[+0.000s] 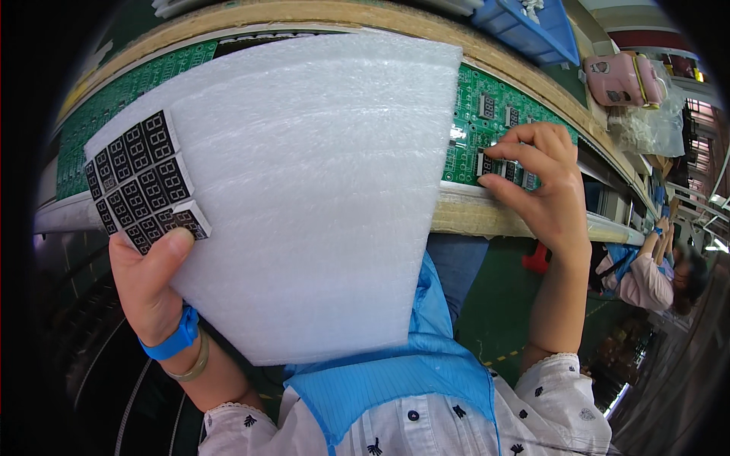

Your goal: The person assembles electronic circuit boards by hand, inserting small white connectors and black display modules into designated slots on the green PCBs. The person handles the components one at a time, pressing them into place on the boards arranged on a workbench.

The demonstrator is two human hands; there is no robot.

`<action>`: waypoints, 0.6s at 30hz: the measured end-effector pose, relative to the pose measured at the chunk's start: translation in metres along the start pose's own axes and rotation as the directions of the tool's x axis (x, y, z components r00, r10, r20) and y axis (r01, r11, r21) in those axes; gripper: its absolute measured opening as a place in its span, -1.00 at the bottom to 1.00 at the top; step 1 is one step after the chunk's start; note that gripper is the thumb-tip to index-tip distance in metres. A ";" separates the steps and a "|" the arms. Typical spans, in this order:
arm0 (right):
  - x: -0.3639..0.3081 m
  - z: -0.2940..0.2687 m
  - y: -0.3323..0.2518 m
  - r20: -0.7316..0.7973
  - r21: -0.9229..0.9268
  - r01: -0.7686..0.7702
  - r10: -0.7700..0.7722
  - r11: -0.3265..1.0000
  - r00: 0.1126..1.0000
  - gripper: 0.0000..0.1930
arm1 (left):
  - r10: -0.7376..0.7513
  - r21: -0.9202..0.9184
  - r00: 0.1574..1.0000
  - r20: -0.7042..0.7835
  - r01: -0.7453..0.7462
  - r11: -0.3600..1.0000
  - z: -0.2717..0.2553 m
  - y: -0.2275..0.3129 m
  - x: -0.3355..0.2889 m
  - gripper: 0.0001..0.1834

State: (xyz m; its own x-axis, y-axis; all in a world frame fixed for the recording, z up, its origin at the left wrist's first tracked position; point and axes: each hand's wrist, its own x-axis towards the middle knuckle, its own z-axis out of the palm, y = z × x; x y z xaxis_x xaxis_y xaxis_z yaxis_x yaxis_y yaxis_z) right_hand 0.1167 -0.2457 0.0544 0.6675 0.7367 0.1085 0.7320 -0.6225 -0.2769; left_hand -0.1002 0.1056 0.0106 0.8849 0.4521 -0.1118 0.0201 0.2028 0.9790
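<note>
A white foam sheet (319, 197) spreads over the bench from my lap. Black seven-segment displays (144, 152) sit in tight rows on its left end. My left hand (148, 266) grips that edge, thumb pressed on a lower display; its other fingers are hidden underneath. To the right, a green circuit board (471, 95) shows beside the sheet. My right hand (544, 171) is over it, thumb and forefinger closed around the ends of one seven-segment display (484, 163) at the board. Other displays (487, 106) stand on the board near my fingers.
More green board (137, 87) shows at the far left, past the foam. Wooden rails (319, 14) border the work line. A blue bin (528, 26) stands beyond the far rail, with a pink bag (623, 80) to its right. Another person (642, 277) is farther right.
</note>
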 end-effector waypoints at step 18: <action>0.008 -0.016 -0.024 -0.207 0.055 0.055 -0.042 0.997 0.977 -0.71 | -0.178 0.027 0.983 -0.044 0.180 0.983 0.046 0.025 0.005 -0.65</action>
State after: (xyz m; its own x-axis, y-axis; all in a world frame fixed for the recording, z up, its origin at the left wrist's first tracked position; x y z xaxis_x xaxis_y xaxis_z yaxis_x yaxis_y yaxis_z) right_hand 0.1067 -0.2289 0.0769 0.6496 0.6919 0.3152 0.7590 -0.5658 -0.3223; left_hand -0.0739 0.0727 0.0429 0.8459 0.4463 -0.2920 0.1915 0.2568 0.9473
